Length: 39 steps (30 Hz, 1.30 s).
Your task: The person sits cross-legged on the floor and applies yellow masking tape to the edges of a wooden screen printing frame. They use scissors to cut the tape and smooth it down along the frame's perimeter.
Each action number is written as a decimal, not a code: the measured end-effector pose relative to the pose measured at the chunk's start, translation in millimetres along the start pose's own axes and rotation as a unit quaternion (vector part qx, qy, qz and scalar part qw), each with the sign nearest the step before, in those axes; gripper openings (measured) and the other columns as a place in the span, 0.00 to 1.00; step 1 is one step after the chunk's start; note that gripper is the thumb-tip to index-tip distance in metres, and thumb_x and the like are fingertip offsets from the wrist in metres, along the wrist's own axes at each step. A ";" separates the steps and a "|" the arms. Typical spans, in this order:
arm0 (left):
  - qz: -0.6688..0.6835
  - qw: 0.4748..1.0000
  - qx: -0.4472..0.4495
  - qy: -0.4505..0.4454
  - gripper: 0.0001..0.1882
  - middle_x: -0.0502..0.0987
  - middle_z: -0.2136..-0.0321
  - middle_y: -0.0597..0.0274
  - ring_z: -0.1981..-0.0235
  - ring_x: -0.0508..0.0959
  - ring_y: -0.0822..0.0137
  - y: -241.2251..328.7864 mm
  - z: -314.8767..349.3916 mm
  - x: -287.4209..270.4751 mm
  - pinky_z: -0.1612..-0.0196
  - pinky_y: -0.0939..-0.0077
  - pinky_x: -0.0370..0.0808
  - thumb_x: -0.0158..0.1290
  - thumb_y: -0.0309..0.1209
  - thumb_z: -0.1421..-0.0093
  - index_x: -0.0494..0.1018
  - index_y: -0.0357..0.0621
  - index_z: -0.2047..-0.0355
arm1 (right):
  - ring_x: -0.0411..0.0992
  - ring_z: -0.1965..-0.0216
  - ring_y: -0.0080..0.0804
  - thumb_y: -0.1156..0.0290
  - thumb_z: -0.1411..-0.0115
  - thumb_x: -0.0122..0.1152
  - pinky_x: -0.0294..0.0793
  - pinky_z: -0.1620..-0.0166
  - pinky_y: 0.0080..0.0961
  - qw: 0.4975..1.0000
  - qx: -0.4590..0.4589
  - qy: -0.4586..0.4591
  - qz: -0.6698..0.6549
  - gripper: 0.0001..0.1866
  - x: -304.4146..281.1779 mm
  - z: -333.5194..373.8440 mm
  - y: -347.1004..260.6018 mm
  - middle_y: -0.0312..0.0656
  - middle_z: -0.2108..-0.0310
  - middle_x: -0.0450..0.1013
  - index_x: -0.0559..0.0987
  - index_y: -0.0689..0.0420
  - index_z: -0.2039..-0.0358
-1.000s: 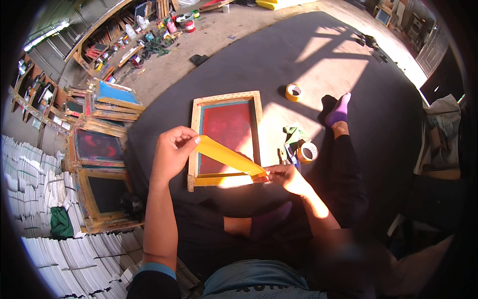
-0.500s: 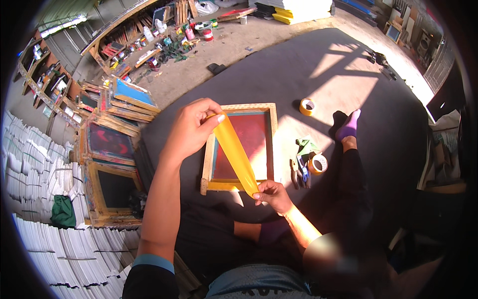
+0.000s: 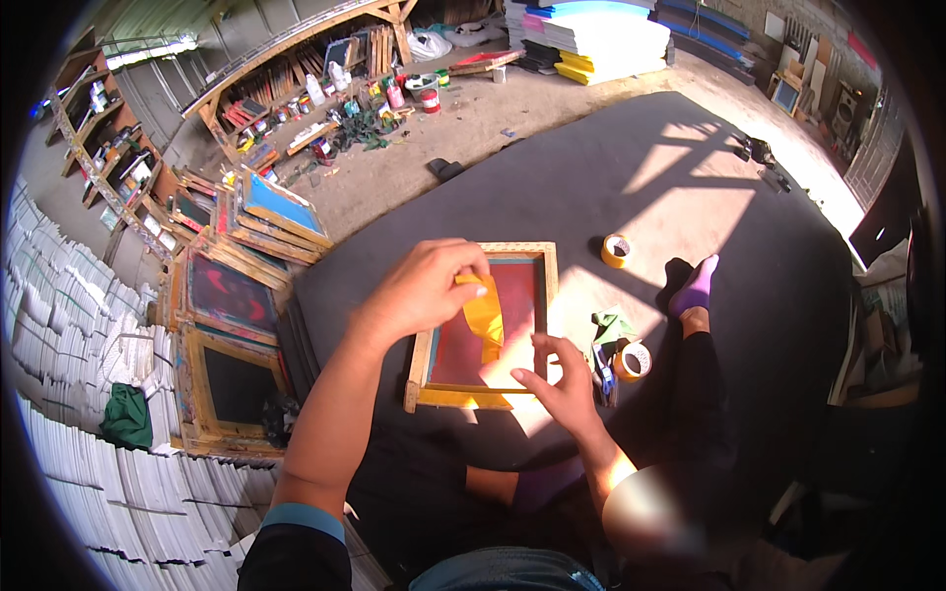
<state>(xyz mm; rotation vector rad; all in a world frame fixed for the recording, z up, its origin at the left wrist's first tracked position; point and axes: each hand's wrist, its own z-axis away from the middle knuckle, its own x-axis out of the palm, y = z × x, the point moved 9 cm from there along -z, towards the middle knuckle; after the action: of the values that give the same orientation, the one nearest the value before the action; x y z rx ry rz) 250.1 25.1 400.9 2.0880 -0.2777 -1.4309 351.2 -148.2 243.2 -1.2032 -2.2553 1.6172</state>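
A wooden screen-printing frame (image 3: 550,295) with a reddish mesh (image 3: 517,295) lies on the dark mat in front of me. Yellow tape (image 3: 458,399) runs along its near bar. Above the frame, my left hand (image 3: 424,291) pinches a strip of yellow tape (image 3: 483,323) by its upper end; the strip hangs, slightly curled, over the mesh. My right hand (image 3: 567,384) is at the frame's near right corner, thumb and fingers spread, holding nothing. It partly hides the tools beside a green cloth (image 3: 613,325).
Two tape rolls, one farther off (image 3: 611,258) and one nearer (image 3: 623,368), lie right of the frame, by a blue-handled tool (image 3: 603,369). My purple-socked foot (image 3: 698,286) rests beyond them. Stacked frames (image 3: 281,236) and white paper piles (image 3: 89,345) stand at left.
My right hand has let go of the tape's lower end and opened. The strip, stretched between both hands before, now hangs curled from my left hand. The view has shifted slightly.
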 end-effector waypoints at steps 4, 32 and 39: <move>0.000 0.998 0.045 -0.053 0.08 0.82 0.67 0.53 0.66 0.81 0.55 21.9 -10.3 20.9 0.62 0.63 0.77 0.63 0.26 0.42 0.79 0.36 0.64 | 0.74 0.67 0.23 0.64 0.42 0.79 0.74 0.65 0.23 0.994 -0.103 0.029 -0.006 0.21 -4.3 -49.4 -57.0 0.37 0.67 0.80 0.82 0.63 0.55; 0.572 0.792 -0.214 0.000 0.16 0.84 0.57 0.63 0.57 0.84 0.73 -112.4 123.1 228.8 0.49 0.75 0.80 0.64 0.28 0.34 0.79 0.37 0.47 | 0.72 0.78 0.22 0.66 0.32 0.64 0.73 0.72 0.25 0.835 0.381 0.018 -0.396 0.09 60.4 -56.5 83.4 0.36 0.73 0.78 0.79 0.56 0.69; 0.577 0.733 -0.359 -0.014 0.13 0.85 0.61 0.63 0.63 0.84 0.72 -127.3 145.5 262.9 0.59 0.74 0.83 0.64 0.29 0.34 0.82 0.37 0.51 | 0.71 0.84 0.23 0.60 0.32 0.68 0.72 0.79 0.21 0.885 0.376 0.047 -0.271 0.16 60.7 -49.1 124.7 0.37 0.76 0.76 0.81 0.59 0.72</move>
<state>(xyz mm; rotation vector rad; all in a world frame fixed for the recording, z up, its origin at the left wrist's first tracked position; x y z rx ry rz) 204.8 -48.6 86.2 0.8609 -0.7275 -0.5841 401.1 -57.4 138.7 -0.3909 -1.4366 1.8323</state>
